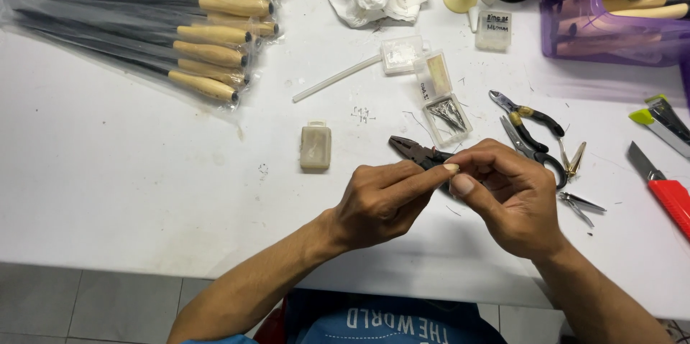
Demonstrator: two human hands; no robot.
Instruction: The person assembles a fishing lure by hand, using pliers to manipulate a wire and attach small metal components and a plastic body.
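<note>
Both hands meeting at near centre of white table [108, 171]. Left hand [381, 200] pinching with thumb and forefinger, tips narrow, on something too small to tell. Right hand [507, 200] curled against it, fingers closed on the same small piece. Dark pliers [417, 151] lying just behind the fingertips, untouched. Open clear box of metal bits [447, 117] farther back. Judged mid fine fitting by fingertip; next move likely calls for steady grip, close alignment.
</note>
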